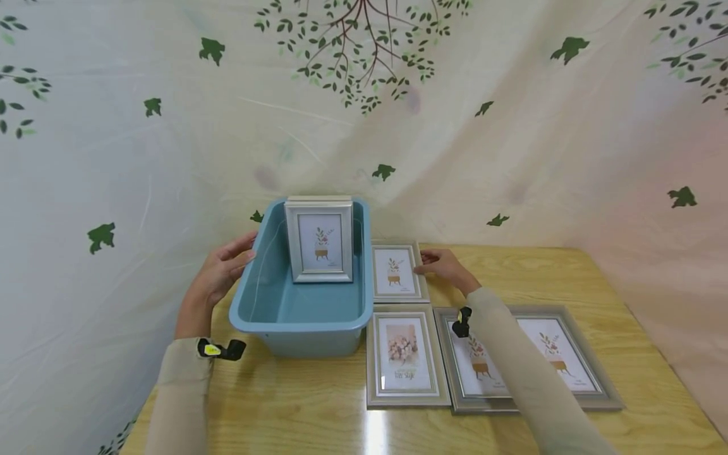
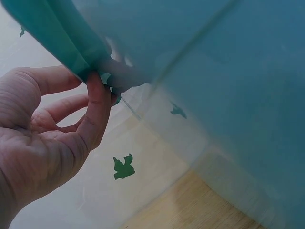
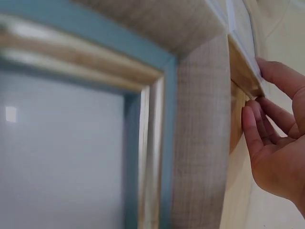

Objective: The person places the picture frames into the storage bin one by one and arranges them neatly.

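A light blue plastic basin [image 1: 313, 342] stands at the back left of the wooden table. My left hand [image 1: 218, 270] grips its left rim; in the left wrist view the fingers bend under the rim [image 2: 71, 45]. Inside the basin, a small silver picture frame [image 1: 320, 243] leans upright against the far end, with more frame edges showing behind it. Right of the basin lies another small picture frame [image 1: 394, 272] with a potted-plant print. My right hand [image 1: 447, 270] pinches this frame's right edge, thumb on top and fingers beneath, as the right wrist view shows.
In front lies a picture frame with a flower photo [image 1: 402, 354]. Beside it, a large double picture frame [image 1: 591, 354] lies partly under my right forearm. A cloth backdrop [image 1: 318, 145] with printed leaves and birds hangs along the table's [image 1: 273, 404] back edge.
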Demonstrator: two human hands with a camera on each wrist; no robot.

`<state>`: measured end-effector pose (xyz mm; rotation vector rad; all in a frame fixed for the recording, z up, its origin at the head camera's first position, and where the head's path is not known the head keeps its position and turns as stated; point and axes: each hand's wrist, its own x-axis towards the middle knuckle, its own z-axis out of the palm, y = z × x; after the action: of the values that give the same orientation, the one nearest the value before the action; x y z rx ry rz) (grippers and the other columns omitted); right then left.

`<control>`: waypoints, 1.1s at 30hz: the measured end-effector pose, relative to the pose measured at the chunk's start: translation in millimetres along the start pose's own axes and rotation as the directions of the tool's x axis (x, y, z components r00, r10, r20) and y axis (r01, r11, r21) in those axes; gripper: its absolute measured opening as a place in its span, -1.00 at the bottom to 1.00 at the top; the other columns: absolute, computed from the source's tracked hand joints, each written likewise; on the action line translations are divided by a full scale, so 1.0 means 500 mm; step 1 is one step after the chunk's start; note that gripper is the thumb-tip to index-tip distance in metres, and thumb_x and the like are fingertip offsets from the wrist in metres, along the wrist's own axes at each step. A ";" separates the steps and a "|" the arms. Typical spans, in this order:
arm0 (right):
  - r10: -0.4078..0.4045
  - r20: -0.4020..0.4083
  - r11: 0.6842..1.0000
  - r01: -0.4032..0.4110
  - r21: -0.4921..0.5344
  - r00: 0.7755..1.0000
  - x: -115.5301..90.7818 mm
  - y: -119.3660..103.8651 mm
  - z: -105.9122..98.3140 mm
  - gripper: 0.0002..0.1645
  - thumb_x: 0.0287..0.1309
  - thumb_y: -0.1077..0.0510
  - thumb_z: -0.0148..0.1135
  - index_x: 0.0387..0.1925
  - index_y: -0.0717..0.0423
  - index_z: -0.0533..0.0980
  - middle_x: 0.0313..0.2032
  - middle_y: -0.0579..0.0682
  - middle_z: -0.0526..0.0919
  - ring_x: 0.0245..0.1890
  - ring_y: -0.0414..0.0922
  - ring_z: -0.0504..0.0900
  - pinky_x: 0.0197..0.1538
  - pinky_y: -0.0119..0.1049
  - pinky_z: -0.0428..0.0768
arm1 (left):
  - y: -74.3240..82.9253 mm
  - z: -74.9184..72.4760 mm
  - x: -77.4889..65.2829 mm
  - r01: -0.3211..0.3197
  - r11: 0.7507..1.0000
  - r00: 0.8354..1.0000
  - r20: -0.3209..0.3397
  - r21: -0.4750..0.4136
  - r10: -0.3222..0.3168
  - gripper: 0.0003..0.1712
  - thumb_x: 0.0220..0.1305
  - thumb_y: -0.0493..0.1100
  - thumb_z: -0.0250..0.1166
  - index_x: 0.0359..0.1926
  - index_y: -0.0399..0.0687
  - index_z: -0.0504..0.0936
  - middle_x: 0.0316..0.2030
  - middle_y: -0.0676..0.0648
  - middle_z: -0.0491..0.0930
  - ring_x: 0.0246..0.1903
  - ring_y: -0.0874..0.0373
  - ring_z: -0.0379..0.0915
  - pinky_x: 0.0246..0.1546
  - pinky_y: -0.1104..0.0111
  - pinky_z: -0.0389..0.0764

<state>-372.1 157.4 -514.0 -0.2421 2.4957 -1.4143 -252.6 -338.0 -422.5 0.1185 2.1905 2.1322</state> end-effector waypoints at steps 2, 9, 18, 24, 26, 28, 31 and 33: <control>0.006 -0.015 1.000 -0.006 -0.002 1.000 0.002 -0.001 0.003 -0.28 0.18 0.21 0.46 0.32 0.37 0.44 0.14 0.32 0.63 -0.01 -0.06 0.61 0.03 -0.40 0.52 | 0.001 0.000 -0.001 -0.006 1.000 1.000 0.005 -0.011 0.006 -0.29 0.50 -0.16 0.21 0.56 -0.14 0.19 0.11 0.18 0.53 0.01 0.37 0.60 -0.04 0.50 0.65; 0.009 -0.064 1.000 -0.009 0.006 0.998 0.005 -0.008 0.017 -0.32 0.12 0.28 0.44 0.27 0.44 0.47 0.11 0.38 0.64 0.01 -0.01 0.63 0.11 -0.30 0.56 | 0.001 -0.001 -0.005 -0.015 1.000 1.000 0.007 -0.006 0.015 -0.29 0.51 -0.15 0.20 0.56 -0.17 0.18 0.13 0.17 0.52 0.01 0.37 0.60 -0.04 0.49 0.66; 0.087 -0.117 0.993 -0.077 0.084 0.989 0.004 -0.011 0.016 -0.32 0.06 0.35 0.40 0.26 0.40 0.50 0.14 0.38 0.62 0.03 -0.01 0.61 0.19 -0.18 0.58 | 0.001 0.000 -0.004 -0.015 0.999 1.000 0.007 0.036 0.014 -0.31 0.52 -0.12 0.19 0.56 -0.10 0.21 0.14 0.18 0.52 0.05 0.32 0.58 -0.02 0.47 0.65; 0.105 -0.083 0.975 -0.086 0.207 0.991 0.006 -0.013 0.013 -0.31 0.11 0.40 0.33 0.32 0.39 0.44 0.21 0.45 0.55 -0.05 -0.08 0.67 0.14 -0.21 0.66 | 0.000 0.001 -0.004 -0.009 0.999 1.000 0.010 0.038 0.008 -0.30 0.52 -0.12 0.19 0.56 -0.11 0.20 0.14 0.18 0.51 0.06 0.33 0.57 -0.02 0.48 0.65; 0.115 -0.067 0.965 -0.096 0.243 0.991 0.006 -0.016 0.012 -0.30 0.13 0.42 0.29 0.35 0.37 0.42 0.23 0.46 0.52 -0.07 -0.11 0.67 0.05 -0.24 0.69 | 0.000 0.002 -0.003 -0.006 0.999 1.000 0.011 0.042 0.006 -0.30 0.52 -0.11 0.19 0.56 -0.11 0.20 0.13 0.19 0.51 0.06 0.33 0.57 -0.02 0.48 0.64; 0.127 -0.054 0.960 -0.109 0.256 0.990 0.008 -0.019 0.011 -0.30 0.16 0.44 0.26 0.37 0.33 0.41 0.24 0.47 0.52 -0.12 -0.14 0.67 -0.07 -0.28 0.70 | 0.001 0.002 -0.003 -0.005 0.999 1.000 0.011 0.036 0.005 -0.30 0.52 -0.11 0.19 0.56 -0.13 0.20 0.13 0.20 0.52 0.05 0.34 0.57 -0.03 0.48 0.65; 0.125 -0.038 0.959 -0.111 0.259 0.991 0.010 -0.024 0.012 -0.28 0.18 0.46 0.25 0.40 0.31 0.38 0.23 0.47 0.52 -0.15 -0.14 0.67 -0.12 -0.27 0.72 | 0.001 0.001 -0.001 -0.003 1.000 1.000 0.008 0.022 0.003 -0.30 0.52 -0.13 0.19 0.56 -0.13 0.20 0.12 0.19 0.52 0.04 0.35 0.58 -0.03 0.48 0.65; 0.122 -0.040 0.962 -0.108 0.250 0.992 0.014 -0.024 0.014 -0.29 0.17 0.47 0.27 0.38 0.35 0.38 0.21 0.48 0.53 -0.24 -0.20 0.67 -0.19 -0.32 0.71 | 0.002 0.001 0.000 -0.003 1.000 1.000 0.006 0.021 0.003 -0.30 0.52 -0.13 0.19 0.56 -0.13 0.20 0.12 0.19 0.52 0.03 0.36 0.58 -0.03 0.49 0.65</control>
<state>-376.2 143.4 -508.0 -0.0088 2.3018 -1.6826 -252.7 -337.6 -421.6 0.1290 2.2113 2.1079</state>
